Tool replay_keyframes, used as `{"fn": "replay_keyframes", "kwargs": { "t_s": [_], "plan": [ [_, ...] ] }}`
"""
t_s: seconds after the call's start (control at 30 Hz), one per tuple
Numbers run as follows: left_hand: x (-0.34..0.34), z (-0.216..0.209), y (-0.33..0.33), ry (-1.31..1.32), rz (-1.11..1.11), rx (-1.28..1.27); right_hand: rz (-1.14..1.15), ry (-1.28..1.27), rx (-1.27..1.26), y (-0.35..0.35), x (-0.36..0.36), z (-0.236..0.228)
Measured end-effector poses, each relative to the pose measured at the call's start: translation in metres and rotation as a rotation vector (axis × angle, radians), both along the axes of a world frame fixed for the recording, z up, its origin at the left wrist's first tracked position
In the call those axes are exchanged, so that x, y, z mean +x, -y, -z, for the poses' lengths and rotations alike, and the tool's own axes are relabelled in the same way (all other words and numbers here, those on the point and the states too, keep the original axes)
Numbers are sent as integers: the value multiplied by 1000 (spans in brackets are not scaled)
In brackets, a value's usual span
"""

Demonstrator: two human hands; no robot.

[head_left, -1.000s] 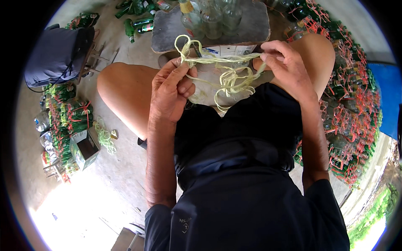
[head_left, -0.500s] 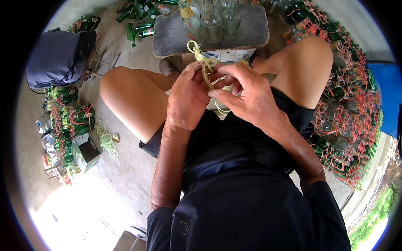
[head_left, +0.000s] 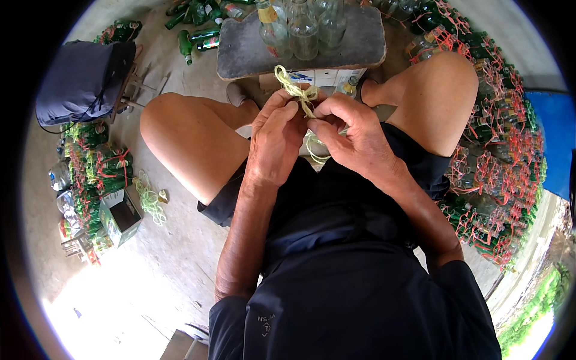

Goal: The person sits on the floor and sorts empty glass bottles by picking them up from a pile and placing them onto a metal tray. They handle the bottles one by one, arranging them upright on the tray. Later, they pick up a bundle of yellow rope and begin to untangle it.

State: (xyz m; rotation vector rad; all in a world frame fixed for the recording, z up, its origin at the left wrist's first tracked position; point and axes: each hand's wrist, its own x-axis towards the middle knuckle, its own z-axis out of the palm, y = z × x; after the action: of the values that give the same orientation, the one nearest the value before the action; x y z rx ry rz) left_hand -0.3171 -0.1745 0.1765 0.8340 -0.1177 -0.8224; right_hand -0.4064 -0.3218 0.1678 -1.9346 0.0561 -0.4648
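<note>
A pale yellow-green plastic twine (head_left: 298,90), looped and knotted at its upper end, runs between my two hands above my lap. My left hand (head_left: 273,139) is closed on the twine, its thumb on top and the loop standing out beyond the fingers. Thumb and forefinger of my right hand (head_left: 359,132) pinch the strand just below the knot. Loose twine hangs under the right hand between my thighs. Past the hands, several clear glass bottles (head_left: 303,36) stand upright on a small dark bench (head_left: 245,51).
Green bottles (head_left: 186,45) lie on the floor behind the bench. Bundled bottles tied with red twine (head_left: 489,162) are stacked along the right. On the left are a dark cloth-covered chair (head_left: 84,81), an open carton (head_left: 120,217) and a heap of loose twine (head_left: 150,198).
My left thumb has come up over the twine, and the left fingers have closed in. The right fingers have drawn together at the strand. The loop has shifted slightly right and down.
</note>
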Motion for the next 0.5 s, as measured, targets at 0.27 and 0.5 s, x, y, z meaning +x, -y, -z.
{"fn": "replay_keyframes", "kwargs": {
  "t_s": [0.27, 0.5],
  "plan": [
    [-4, 8, -3, 156, -37, 67, -94, -250, 541, 9, -7, -24],
    [-5, 15, -8, 338, -7, 203, -119, -372, 783, 22, -9, -40]
  ]
}}
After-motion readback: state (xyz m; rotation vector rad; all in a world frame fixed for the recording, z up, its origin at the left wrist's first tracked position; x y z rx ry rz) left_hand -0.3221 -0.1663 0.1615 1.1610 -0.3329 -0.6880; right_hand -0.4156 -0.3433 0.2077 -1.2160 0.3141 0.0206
